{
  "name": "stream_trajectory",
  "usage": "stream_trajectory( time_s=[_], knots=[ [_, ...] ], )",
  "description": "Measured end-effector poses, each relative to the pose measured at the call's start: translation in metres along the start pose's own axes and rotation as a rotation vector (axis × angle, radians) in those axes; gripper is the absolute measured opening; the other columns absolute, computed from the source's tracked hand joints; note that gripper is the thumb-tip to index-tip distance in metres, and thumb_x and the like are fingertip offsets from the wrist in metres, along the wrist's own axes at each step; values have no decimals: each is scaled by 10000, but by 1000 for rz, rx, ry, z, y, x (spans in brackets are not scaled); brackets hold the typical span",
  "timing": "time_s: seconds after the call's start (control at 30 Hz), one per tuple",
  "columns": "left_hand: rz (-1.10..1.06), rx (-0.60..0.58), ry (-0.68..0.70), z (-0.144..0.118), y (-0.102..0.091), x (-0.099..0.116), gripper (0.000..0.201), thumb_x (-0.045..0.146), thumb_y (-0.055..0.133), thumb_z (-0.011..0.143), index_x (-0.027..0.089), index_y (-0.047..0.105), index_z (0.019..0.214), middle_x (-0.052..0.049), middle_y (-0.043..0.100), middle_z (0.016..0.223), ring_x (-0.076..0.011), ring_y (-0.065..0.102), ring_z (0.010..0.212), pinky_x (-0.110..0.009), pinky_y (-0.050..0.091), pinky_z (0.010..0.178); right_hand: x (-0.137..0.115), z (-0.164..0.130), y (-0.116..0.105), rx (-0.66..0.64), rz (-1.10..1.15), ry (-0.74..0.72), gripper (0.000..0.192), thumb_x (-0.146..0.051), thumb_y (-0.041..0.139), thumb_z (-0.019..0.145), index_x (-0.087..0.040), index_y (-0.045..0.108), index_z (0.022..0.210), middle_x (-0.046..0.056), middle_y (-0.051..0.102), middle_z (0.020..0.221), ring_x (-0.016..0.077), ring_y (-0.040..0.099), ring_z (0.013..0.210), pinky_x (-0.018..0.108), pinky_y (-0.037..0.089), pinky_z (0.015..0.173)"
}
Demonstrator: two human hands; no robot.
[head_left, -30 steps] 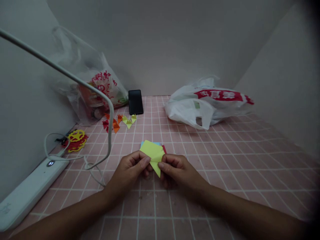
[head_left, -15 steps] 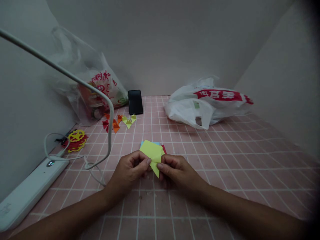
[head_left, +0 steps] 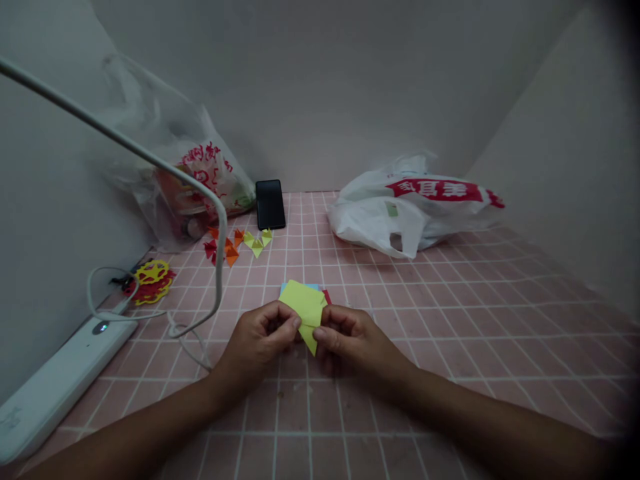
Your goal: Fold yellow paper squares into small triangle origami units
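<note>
A partly folded sheet of yellow origami paper (head_left: 304, 301) is held up in the middle, one pointed corner hanging down towards me. My left hand (head_left: 265, 337) pinches its left edge between thumb and bent fingers. On the opposite side, my right hand (head_left: 350, 339) grips the lower right edge, thumb pressed on the front. Behind the yellow sheet, blue paper (head_left: 313, 287) and red paper (head_left: 327, 297) peek out; most of both is hidden. Small folded paper pieces in yellow (head_left: 257, 244), orange (head_left: 231, 251) and red (head_left: 211, 251) lie farther back on the left.
A black phone (head_left: 271, 205) lies near the back wall. Plastic bags stand at the back left (head_left: 215, 180) and back right (head_left: 380, 217). At left are a white power strip (head_left: 65, 380), a bent grey cable (head_left: 220, 267) and yellow-and-red cut-out shapes (head_left: 153, 273). Pink tiled cloth (head_left: 450, 320) covers the table.
Both hands keep hold of the yellow paper in nearly the same place. Its lower tip and the right thumb have shifted very slightly left.
</note>
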State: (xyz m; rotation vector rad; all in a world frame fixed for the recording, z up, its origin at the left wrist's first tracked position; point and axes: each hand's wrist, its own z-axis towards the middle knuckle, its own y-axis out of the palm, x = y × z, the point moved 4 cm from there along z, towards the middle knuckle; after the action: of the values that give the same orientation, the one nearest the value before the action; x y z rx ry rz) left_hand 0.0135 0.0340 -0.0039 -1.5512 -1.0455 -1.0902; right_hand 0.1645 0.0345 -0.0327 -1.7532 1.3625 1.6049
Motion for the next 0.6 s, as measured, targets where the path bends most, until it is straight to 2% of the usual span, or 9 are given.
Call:
stream_trajectory(
  time_s=[0.17,0.6],
  knots=[
    [44,-27,55,0,1,-2,174,307,589,783,173,570,675,36,514,605,-108,444,566,-222,356,547,1,2,-1,24,57,-2,324,-424,755,717,-178,552,771,-47,567,537,75,490,422,188,339,412],
    [94,-68,69,1,2,-2,142,278,578,789,169,597,701,24,555,637,-117,474,595,-230,383,581,-3,-1,-4,61,74,1,339,-490,650,821,-166,581,748,-24,577,572,71,497,441,186,347,426]
  ],
)
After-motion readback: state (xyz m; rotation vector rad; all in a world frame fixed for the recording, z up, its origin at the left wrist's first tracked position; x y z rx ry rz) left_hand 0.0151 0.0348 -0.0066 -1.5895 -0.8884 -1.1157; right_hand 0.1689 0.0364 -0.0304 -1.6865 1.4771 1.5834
